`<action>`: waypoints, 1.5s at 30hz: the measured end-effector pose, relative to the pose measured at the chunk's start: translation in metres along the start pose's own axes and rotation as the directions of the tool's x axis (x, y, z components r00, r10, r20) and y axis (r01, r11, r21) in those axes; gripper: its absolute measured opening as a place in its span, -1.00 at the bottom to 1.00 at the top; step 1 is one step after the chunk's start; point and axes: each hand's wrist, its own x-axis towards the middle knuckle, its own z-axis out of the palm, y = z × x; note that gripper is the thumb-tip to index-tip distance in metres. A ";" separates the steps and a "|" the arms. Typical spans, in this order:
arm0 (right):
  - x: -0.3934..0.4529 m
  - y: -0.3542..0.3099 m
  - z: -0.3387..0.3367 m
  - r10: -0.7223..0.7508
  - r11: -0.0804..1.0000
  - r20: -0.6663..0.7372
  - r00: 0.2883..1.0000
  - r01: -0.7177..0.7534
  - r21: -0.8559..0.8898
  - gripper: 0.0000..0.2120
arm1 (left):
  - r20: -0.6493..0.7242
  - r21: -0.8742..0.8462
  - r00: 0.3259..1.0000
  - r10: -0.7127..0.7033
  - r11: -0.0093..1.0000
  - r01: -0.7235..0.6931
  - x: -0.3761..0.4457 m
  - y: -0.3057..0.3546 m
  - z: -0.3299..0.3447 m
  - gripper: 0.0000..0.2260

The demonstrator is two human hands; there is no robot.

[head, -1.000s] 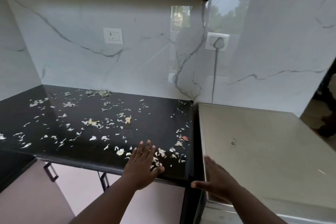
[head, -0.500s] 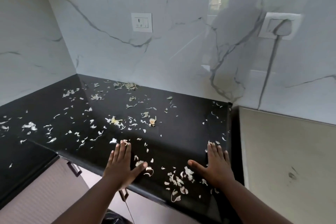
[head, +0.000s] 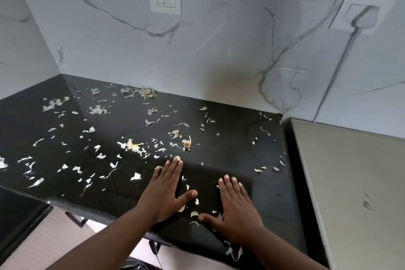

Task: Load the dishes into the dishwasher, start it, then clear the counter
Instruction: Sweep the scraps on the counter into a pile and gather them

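White marble-veined wall point(head: 197, 55) backs the glossy black tabletop point(head: 269, 155), strewn edge to edge with pale, papery peel scraps point(head: 131, 145). Near its front edge, the 2 hands lie flat, fingers straight: left hand point(head: 163, 193), right hand point(head: 235, 212), scraps between them.

I see the black glossy bench point(head: 252, 138) strewn with pale, papery peel scraps point(head: 131, 146), thickest toward its left half and in a small heap point(head: 143, 92) against the back edge. A few curled bits point(head: 194, 213) lie near its front edge, and some more point(head: 259, 169) sit close to its right end.
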 end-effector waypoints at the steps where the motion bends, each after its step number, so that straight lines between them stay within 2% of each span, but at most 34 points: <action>1: 0.005 -0.011 0.002 0.036 0.999 -0.007 0.999 -0.036 0.013 0.10 | 0.005 0.003 0.999 0.039 0.999 -0.039 0.003 -0.003 0.001 0.01; 3: 0.017 -0.026 0.003 0.092 0.991 -0.011 0.996 -0.091 0.100 -0.02 | 0.008 -0.015 0.994 0.105 0.994 -0.105 0.007 -0.006 0.002 -0.01; 4: 0.024 -0.029 0.001 0.118 0.970 -0.023 0.993 -0.110 0.216 -0.13 | 0.006 -0.030 0.991 0.133 0.991 -0.133 0.008 -0.007 0.002 -0.01; 5: 0.029 -0.029 -0.003 0.165 0.909 -0.048 0.985 -0.133 0.395 -0.27 | 0.007 -0.040 0.988 0.157 0.987 -0.157 0.009 -0.008 0.002 -0.01; 7: 0.029 -0.026 -0.018 0.302 0.666 -0.073 0.951 -0.155 0.730 -0.48 | 0.005 -0.052 0.982 0.191 0.980 -0.191 0.009 -0.009 0.001 -0.02; 8: 0.024 -0.021 -0.024 0.367 0.577 -0.102 0.924 -0.140 0.804 -0.54 | 0.003 -0.058 0.980 0.201 0.978 -0.201 0.009 -0.009 0.001 -0.02; 9: 0.015 -0.016 -0.027 0.424 0.557 -0.147 0.894 -0.129 0.820 -0.59 | -0.002 -0.068 0.978 0.210 0.975 -0.209 0.008 -0.010 0.002 -0.02; 12: -0.030 -0.001 -0.022 0.457 0.673 -0.235 0.858 -0.160 0.722 -0.60 | -0.022 -0.088 0.972 0.232 0.968 -0.233 0.007 -0.012 0.002 -0.05; 14: -0.066 0.004 -0.009 0.402 0.804 -0.233 0.885 -0.220 0.552 -0.27 | -0.035 -0.095 0.970 0.241 0.965 -0.243 0.007 -0.013 0.003 -0.05; 16: -0.091 0.008 0.006 0.336 0.911 -0.169 0.926 -0.274 0.310 0.06 | -0.052 -0.110 0.967 0.248 0.961 -0.253 0.006 -0.012 0.002 -0.03; 18: -0.098 0.002 0.019 0.331 0.943 -0.115 0.937 -0.325 0.073 0.18 | -0.066 -0.114 0.962 0.265 0.956 -0.271 0.003 -0.012 0.000 -0.01; 19: -0.095 -0.004 0.023 0.357 0.934 -0.120 0.926 -0.358 0.016 0.20 | -0.068 -0.117 0.959 0.274 0.953 -0.281 0.002 -0.012 0.000 -0.02; 23: -0.059 -0.034 0.026 0.466 0.885 -0.127 0.876 -0.465 0.035 0.27 | -0.112 -0.155 0.944 0.310 0.933 -0.325 -0.001 -0.016 0.002 -0.09; 26: -0.028 -0.050 0.021 0.459 0.889 -0.114 0.881 -0.456 0.052 0.29 | -0.121 -0.092 0.927 0.354 0.926 -0.366 -0.006 -0.024 -0.002 -0.18; 29: 0.003 -0.059 0.014 0.401 0.916 -0.099 0.911 -0.396 0.061 0.27 | -0.177 0.014 0.913 0.367 0.929 -0.370 -0.007 -0.042 -0.008 -0.19; 31: 0.023 -0.067 0.010 0.336 0.941 -0.077 0.939 -0.333 0.056 0.29 | -0.206 0.035 0.932 0.297 0.954 -0.297 -0.005 -0.061 -0.013 -0.18; 34: 0.049 -0.081 0.008 0.247 0.969 -0.040 0.968 -0.246 0.029 0.29 | -0.175 -0.019 0.980 0.095 0.995 -0.099 0.000 -0.087 -0.019 -0.12; 37: 0.070 -0.093 0.009 0.221 0.975 -0.017 0.975 -0.221 0.006 0.30 | -0.174 -0.073 0.984 -0.045 0.997 0.033 0.006 -0.097 -0.021 0.01; 41: 0.094 -0.108 0.010 0.232 0.973 -0.044 0.972 -0.231 0.020 0.23 | -0.136 -0.088 0.989 -0.062 0.995 0.050 0.014 -0.093 -0.021 0.06; 43: 0.100 -0.112 0.007 0.182 0.983 -0.052 0.982 -0.179 0.045 0.15 | -0.123 -0.090 0.991 -0.048 0.995 0.037 0.016 -0.093 -0.022 0.04; 45: 0.098 -0.108 0.003 0.109 0.984 -0.058 0.992 -0.099 0.145 0.07 | -0.111 -0.082 0.994 -0.025 0.997 0.016 0.018 -0.093 -0.023 0.02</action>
